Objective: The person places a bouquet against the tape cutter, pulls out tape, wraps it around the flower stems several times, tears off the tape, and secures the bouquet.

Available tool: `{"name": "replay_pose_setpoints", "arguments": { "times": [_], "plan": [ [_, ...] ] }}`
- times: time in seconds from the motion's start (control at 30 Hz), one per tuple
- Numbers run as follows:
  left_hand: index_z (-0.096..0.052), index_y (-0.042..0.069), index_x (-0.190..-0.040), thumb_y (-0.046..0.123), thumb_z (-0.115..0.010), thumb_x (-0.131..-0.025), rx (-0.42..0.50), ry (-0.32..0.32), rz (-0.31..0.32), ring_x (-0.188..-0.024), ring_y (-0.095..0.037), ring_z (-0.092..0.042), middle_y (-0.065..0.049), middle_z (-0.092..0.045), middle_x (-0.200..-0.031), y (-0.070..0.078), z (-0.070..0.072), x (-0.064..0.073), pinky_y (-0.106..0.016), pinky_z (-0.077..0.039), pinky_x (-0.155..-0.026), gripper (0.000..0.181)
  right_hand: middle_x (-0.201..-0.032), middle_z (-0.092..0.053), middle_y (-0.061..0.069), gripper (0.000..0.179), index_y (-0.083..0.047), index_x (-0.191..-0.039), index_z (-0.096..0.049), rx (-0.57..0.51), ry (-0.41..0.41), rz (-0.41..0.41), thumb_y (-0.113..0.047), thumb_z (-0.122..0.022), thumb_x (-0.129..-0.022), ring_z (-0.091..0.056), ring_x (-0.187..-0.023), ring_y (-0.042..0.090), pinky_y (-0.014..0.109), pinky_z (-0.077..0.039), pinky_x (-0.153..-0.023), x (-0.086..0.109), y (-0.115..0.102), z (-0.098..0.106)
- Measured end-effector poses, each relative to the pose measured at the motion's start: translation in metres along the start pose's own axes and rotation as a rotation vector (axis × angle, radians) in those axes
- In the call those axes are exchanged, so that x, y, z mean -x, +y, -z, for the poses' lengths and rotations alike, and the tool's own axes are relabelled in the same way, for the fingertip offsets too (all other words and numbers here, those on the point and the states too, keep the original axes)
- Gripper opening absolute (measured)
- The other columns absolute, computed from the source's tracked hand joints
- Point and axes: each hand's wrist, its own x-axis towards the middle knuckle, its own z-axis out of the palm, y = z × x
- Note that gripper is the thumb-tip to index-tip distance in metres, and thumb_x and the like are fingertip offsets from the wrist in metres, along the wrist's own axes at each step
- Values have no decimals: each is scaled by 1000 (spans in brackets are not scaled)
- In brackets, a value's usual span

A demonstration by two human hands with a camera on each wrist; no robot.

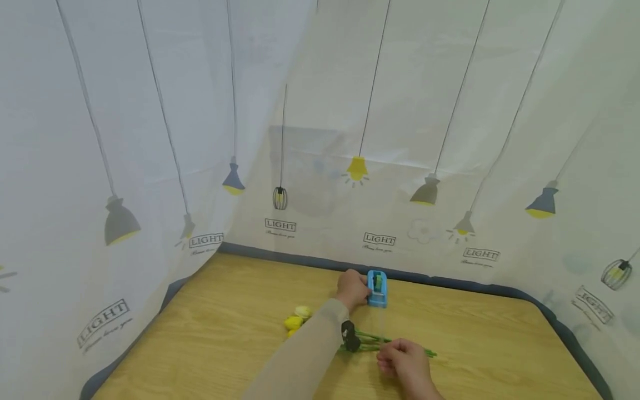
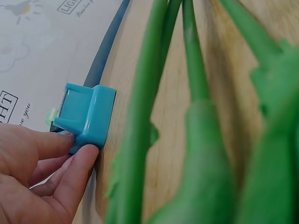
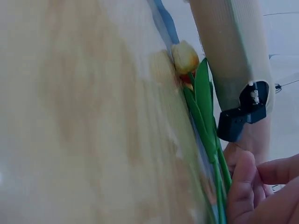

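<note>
Fingers (image 2: 77, 175) of the left hand (image 1: 352, 289) pinch the blue tape dispenser (image 1: 377, 297) at the table's (image 1: 225, 316) far edge; the right hand's (image 1: 407, 364) fingers close on a faint clear tape strip (image 1: 382, 325), beside green-stemmed yellow flowers (image 1: 293, 322) lying across the table.

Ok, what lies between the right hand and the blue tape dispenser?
In the head view, green stems cross the stretch between the right hand and the blue tape dispenser; a faint clear strip, apparently tape, runs from the dispenser toward the hand.
</note>
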Motion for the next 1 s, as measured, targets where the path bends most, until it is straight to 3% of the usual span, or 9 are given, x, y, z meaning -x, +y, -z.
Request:
{"name": "replay_pose_setpoints", "arguments": {
  "times": [0.33,0.73,0.87,1.0],
  "plan": [
    [-83,4,-102,4,-85,-85,-19,-1,-18,-54,-10,-71,-8,-80,-91,-3,-2,1,-22,-57,-48,17,-76,-74,9,18,3,-90,-64,25,-26,-37,-9,-62,-103,-73,-65,14,31,-65,-62,-7,14,-3],
    [-84,7,-101,5,-85,-86,-19,22,-33,-53,-9,-69,-5,-80,-86,-2,-3,1,-21,-57,-48,16,-72,-71,3,26,-2,-89,-65,251,-84,-20,-18,-54,-106,-59,-58,11,23,-46,-52,-12,9,2],
    [-84,7,-98,5,-85,-87,-27,8,-43,-51,-9,-68,-2,-77,-74,-1,-1,3,-22,-56,-47,11,-72,-71,2,26,-5,-85,-65,305,-60,6,-20,-60,-105,-57,-58,12,24,-45,-52,-9,6,1],
    [-84,8,-91,6,-85,-87,-43,2,-50,-49,-9,-65,1,-72,-65,1,2,5,-21,-53,-45,5,-67,-61,-1,24,-6,-85,-68,367,-20,49,-21,-65,-103,-51,-59,14,27,-43,-54,-7,4,0]
  ]
}}
